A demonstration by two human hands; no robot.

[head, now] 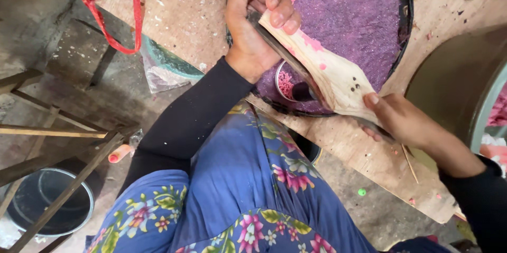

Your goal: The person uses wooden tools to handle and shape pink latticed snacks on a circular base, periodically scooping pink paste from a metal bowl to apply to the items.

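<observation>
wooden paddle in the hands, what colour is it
Pale tan wood with pink smears: the wooden paddle, in the head view.

The round tray runs off the top edge — the wooden paddle hides the small cup partly.

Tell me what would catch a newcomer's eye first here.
The wooden paddle at centre, streaked pink, gripped at both ends by the left hand and right hand. Behind it, the round tray of purple grains fills the top. The blue floral cloth over the lap fills the bottom.
</observation>
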